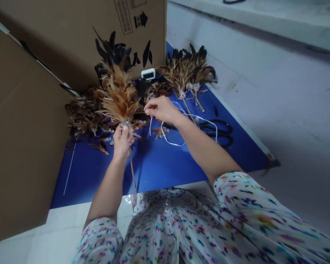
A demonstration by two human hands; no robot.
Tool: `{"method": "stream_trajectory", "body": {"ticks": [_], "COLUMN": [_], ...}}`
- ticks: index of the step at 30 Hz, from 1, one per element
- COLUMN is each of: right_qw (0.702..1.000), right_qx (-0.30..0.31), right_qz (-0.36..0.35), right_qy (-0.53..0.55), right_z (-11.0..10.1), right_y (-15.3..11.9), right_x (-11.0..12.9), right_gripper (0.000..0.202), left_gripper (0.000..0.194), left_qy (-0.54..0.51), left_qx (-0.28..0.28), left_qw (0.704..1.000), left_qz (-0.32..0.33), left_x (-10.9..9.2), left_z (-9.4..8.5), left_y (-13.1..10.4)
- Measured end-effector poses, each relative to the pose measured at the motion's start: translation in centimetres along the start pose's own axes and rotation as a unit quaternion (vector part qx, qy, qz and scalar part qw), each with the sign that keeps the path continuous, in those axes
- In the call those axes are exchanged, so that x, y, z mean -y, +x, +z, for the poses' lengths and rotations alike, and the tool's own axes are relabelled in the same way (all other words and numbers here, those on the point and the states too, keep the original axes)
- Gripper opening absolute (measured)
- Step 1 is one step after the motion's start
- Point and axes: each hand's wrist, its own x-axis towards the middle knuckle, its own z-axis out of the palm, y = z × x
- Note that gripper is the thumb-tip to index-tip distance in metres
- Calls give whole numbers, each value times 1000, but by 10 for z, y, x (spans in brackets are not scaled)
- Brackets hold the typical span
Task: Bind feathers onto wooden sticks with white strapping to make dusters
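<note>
My left hand [122, 141] is closed round the neck of a feather duster [118, 99], where the feather bases meet its thin stick [132, 168]. The duster stands upright, with brown feathers low down and black ones at the top. To the right of it, my right hand [162, 110] is raised with thumb and fingers pinched together. A white string [150, 128] hangs from under these fingers, and more of it loops across the blue table below the wrist. Exactly how the string runs inside the pinch is hidden.
Loose brown feathers [85, 113] are heaped on the blue table [165, 165] at the left. Another feather bundle on a stick [184, 71] lies at the back right, near black-handled scissors [220, 132]. A small white device [148, 74] stands before the cardboard box [79, 36].
</note>
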Motion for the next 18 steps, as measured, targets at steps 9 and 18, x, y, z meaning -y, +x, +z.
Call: {"method": "stream_trajectory", "body": {"ticks": [9, 18], "right_qw": [953, 915], "right_qx": [28, 68], "right_qz": [90, 98], "right_qy": [-288, -385], "right_z": [-22, 10], "right_y": [7, 7], "right_x": [-45, -51], "right_gripper": [24, 27], "left_gripper": [28, 32], "left_qy": [-30, -48], "left_qx": [-62, -47], "left_qw": [997, 998], "left_qz": [21, 11], "left_x": [-9, -3], "left_z": [-5, -8], "left_y": [5, 8]}}
